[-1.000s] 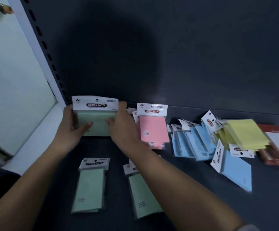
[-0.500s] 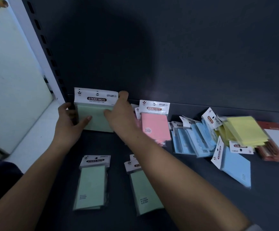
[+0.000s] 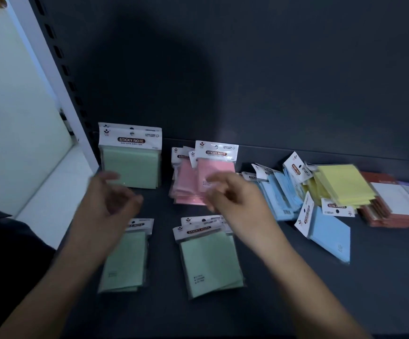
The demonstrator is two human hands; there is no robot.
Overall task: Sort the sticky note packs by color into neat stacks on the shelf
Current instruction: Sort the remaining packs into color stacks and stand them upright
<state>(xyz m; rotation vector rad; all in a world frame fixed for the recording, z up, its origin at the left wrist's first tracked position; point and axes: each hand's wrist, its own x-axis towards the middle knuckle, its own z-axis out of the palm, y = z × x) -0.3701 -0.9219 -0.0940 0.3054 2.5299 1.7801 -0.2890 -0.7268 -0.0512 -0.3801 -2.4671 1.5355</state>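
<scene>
A stack of green sticky note packs (image 3: 131,162) leans upright against the shelf's back wall at the far left. My left hand (image 3: 108,206) hovers just in front of it, fingers loosely curled, holding nothing. My right hand (image 3: 235,204) hangs blurred in front of the pink packs (image 3: 191,182), also empty. Two more lots of green packs lie flat near the front: one (image 3: 125,260) partly under my left wrist, the other (image 3: 210,260) between my arms. Blue packs (image 3: 279,196) and a yellow pile (image 3: 343,187) lie to the right.
The dark shelf board (image 3: 296,289) has bare room at the front right. A loose blue pack (image 3: 328,233) lies tilted there. Red and white packs (image 3: 399,204) sit at the far right edge. A white slotted upright (image 3: 52,77) bounds the shelf on the left.
Both hands have let go of the upright green stack and drawn back toward me. The stack now stands by itself against the back wall.
</scene>
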